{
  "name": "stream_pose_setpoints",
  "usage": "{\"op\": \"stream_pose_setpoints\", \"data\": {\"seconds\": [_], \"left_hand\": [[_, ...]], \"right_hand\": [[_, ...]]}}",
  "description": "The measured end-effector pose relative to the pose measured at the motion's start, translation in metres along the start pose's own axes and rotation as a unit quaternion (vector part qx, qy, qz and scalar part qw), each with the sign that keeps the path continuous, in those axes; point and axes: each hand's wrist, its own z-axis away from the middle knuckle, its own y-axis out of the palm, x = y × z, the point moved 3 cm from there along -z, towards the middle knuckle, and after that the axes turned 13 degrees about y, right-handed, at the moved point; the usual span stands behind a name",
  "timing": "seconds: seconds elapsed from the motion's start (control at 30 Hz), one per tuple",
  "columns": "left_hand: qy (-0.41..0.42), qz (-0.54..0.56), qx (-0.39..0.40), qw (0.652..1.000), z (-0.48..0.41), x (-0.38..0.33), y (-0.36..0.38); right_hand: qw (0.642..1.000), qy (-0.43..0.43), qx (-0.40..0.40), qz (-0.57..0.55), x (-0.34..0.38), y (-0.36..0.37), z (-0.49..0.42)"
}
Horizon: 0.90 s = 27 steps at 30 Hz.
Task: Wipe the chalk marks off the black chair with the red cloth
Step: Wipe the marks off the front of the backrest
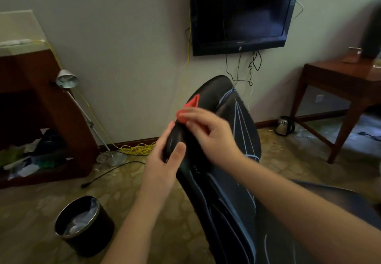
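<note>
Left hand (165,160): the left edge of the black chair (222,201) back is gripped, thumb laid on the front
Red cloth (190,106): held against the upper left of the chair back, one corner sticking up
Right hand (208,131): curled round the cloth
Chalk marks (239,117): pale lines are seen down the middle and right
Progress: judged early, most lines left to be wiped

Obstacles: bin (82,225) lower left of my chair (233,181); lamp (86,117) left; open carpet (288,160) right.
</note>
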Motion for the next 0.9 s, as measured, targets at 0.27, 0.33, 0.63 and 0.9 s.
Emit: {"op": "stream_pose_setpoints", "data": {"seconds": [0.27, 0.33, 0.63, 0.9], "left_hand": [[-0.098, 0.094, 0.02, 0.991, -0.01, -0.004, -0.004], [-0.132, 0.136, 0.007, 0.982, -0.011, -0.001, -0.003], [-0.185, 0.197, -0.039, 0.962, -0.031, -0.003, -0.01], [-0.159, 0.048, -0.024, 0.986, -0.04, -0.004, 0.006]], "right_hand": [[0.997, -0.067, -0.009, 0.048, -0.013, -0.014, 0.002], [0.997, 0.02, -0.062, 0.033, -0.023, -0.014, -0.036], [0.986, -0.128, 0.094, 0.048, 0.038, 0.014, 0.052], [0.984, -0.171, 0.016, 0.047, -0.008, -0.018, 0.12]]}}
